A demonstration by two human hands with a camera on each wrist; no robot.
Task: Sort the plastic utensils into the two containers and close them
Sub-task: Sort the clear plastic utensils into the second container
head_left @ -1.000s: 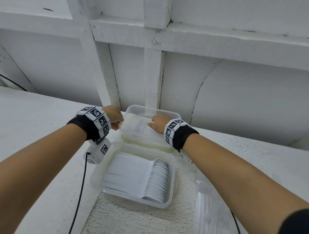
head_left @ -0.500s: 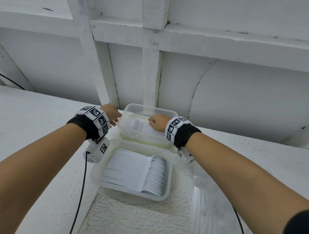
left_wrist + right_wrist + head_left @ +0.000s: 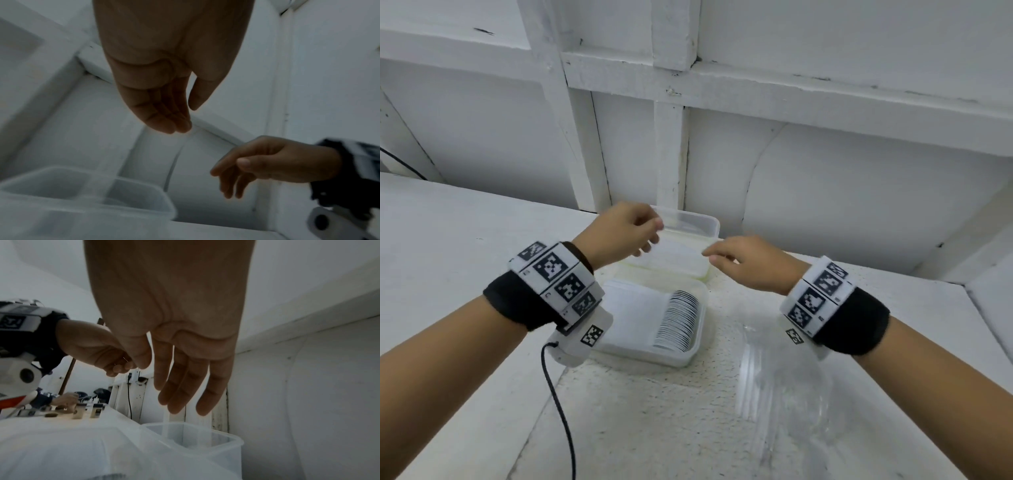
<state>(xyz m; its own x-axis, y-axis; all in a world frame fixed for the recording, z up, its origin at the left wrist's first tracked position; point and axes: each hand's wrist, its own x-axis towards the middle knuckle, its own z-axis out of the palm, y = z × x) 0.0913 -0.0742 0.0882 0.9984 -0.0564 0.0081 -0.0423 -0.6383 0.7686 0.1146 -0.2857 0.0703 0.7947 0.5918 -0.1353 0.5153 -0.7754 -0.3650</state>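
Lying handles-left (bowls right): spoons [image 3: 677, 320]

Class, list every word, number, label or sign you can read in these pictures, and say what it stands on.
No readable words or numbers anywhere.
Left wristband: black-and-white square code patterns and tiny marks too small to read.
Right wristband: the same patterns, unreadable.
Small bottles in the background: labels too blurred to read.
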